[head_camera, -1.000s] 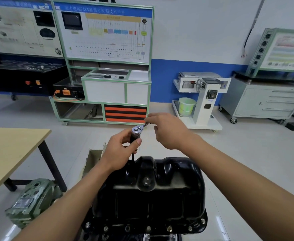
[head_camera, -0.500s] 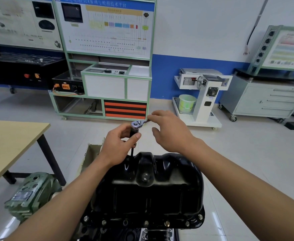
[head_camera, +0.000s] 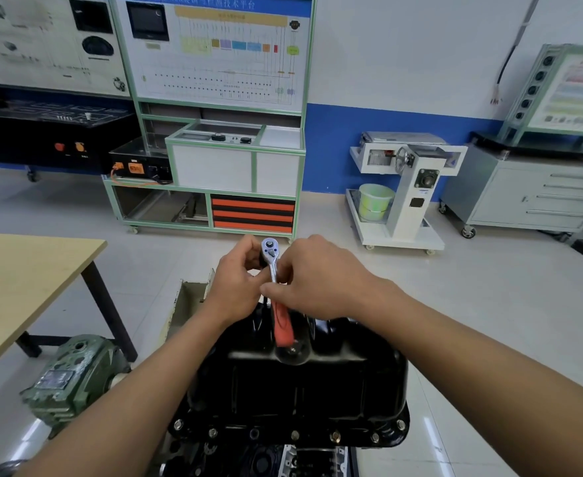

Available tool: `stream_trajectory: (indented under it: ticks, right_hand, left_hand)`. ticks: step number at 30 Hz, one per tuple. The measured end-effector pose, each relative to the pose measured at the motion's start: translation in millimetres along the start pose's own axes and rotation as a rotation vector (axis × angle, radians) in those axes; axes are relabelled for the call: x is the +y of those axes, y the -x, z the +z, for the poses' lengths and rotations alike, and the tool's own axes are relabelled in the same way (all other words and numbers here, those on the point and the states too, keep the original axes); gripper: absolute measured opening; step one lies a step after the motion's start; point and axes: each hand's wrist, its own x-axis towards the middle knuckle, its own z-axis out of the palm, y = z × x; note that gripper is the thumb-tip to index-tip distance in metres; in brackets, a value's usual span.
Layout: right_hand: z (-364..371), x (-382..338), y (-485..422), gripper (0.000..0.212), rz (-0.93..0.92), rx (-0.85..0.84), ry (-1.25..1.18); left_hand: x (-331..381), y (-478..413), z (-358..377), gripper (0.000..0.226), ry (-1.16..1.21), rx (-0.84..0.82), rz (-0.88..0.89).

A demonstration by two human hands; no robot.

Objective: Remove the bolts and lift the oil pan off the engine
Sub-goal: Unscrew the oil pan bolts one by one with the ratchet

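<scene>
**Work piece.** The black oil pan (head_camera: 300,390) sits sump-side up on the engine (head_camera: 266,457), in the near centre of the scene. It is seated on the block. A row of bolts (head_camera: 295,434) remains in the near flange, spaced from the left corner to the right corner.

**Tool.** A ratchet wrench (head_camera: 272,266) is held above the far edge of the pan. Its chrome head points to the far side and its red handle points to the near side, running back over the raised hump of the sump. Whether the handle end touches the pan cannot be determined.

**Hands.**
- Left hand (head_camera: 238,284): at the left of the ratchet head, fingers curled tight about the tool just below the head — a clamped grip.
- Right hand (head_camera: 317,280): at the right of the tool, thumb and fingertips pinching the chrome shank between head and red handle.
- The two hands are touching or nearly touching around the shank.

**Surroundings.**
- A wooden table (head_camera: 25,270) stands at the left; a green casting (head_camera: 73,376) lies on the floor near its leg.
- An open cardboard box (head_camera: 187,304) sits just left of the pan, on the far side.
- A green-framed training panel (head_camera: 214,132) stands against the far wall.
- To the far right are a white stand (head_camera: 407,187) with a green bucket (head_camera: 374,201) on its base, and a grey drawer cabinet (head_camera: 531,191).
</scene>
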Motion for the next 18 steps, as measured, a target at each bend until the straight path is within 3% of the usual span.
stream_trajectory:
  ticks: [6, 11, 18]
  right_hand:
    - [-14.3, 8.2, -2.5, 0.034, -0.014, -0.102, 0.001]
    - [-23.5, 18.7, -5.8, 0.022, 0.027, -0.184, 0.045]
    - [-23.8, 30.1, -21.3, 0.011, 0.030, -0.096, 0.304]
  left_hand:
    - [1.9, -0.5, -0.3, 0.015, 0.005, -0.043, 0.032]
    - [-0.3, -0.3, 0.0, 0.016, -0.015, -0.048, 0.009]
    - [1.2, 0.3, -0.6, 0.024, -0.010, -0.055, 0.005]
